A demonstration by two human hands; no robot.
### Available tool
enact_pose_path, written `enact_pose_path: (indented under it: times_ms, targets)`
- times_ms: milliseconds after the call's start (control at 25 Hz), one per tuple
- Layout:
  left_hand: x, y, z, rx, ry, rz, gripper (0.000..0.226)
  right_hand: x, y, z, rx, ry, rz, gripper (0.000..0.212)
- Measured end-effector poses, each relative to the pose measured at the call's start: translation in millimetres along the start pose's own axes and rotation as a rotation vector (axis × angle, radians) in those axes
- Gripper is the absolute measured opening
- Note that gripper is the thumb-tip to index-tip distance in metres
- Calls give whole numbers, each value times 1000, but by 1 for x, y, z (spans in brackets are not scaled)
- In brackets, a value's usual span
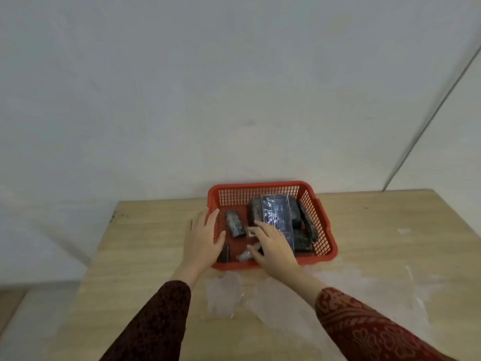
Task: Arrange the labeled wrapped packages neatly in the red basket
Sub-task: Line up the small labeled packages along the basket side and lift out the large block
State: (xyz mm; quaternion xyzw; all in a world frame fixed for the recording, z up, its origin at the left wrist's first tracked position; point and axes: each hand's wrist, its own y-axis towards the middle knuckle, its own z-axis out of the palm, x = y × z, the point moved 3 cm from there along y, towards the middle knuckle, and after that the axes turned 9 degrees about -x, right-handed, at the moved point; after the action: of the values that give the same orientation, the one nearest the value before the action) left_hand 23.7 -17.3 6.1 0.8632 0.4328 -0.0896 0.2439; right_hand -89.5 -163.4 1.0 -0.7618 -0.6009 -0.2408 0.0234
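Head view: the right hand, fingers spread, rests flat on wrapped packages inside the red basket — whether it grips any, I cannot tell. The left hand, open, presses the basket's left wall. The basket stands on a wooden table.

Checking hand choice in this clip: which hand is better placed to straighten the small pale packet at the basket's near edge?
The right hand: its fingers already reach inside the red basket, beside the pale packet. The left hand rests on the basket's left wall.
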Motion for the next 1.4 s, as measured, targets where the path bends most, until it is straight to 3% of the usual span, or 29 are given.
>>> enact_pose_path:
  times_ms: [80,200,400,520,640,760,840,960,1080,1280,1400]
  targets:
    - [9,-14,12,-10,-121,-119,55,0,-10,18,16,-27,-13,29]
    - [21,-29,28,10,-343,-257,52,2,-27,36,36,-183,-72,28]
    - [28,16,46,-36,-438,-302,53,-2,-29,37,-52,-303,-129,31]
    - [41,40,71,43,-505,-386,52,-1,-14,54,27,-272,-34,32]
    - [32,29,68,-18,-562,-375,51,5,-2,44,69,-145,132,30]
    - [36,29,72,-49,-568,-373,51,10,49,63,99,-41,136,17]
    - [37,29,72,-55,-577,-369,51,13,82,79,105,-120,167,29]
    - [35,29,70,-64,-589,-358,50,12,109,105,246,-245,259,52]
    - [35,29,69,-90,-611,-387,51,3,125,112,373,-262,301,62]
    - [37,29,73,-98,-615,-391,51,-10,169,100,487,-239,222,35]
    - [37,28,73,-102,-616,-382,51,-19,196,99,608,-247,140,32]
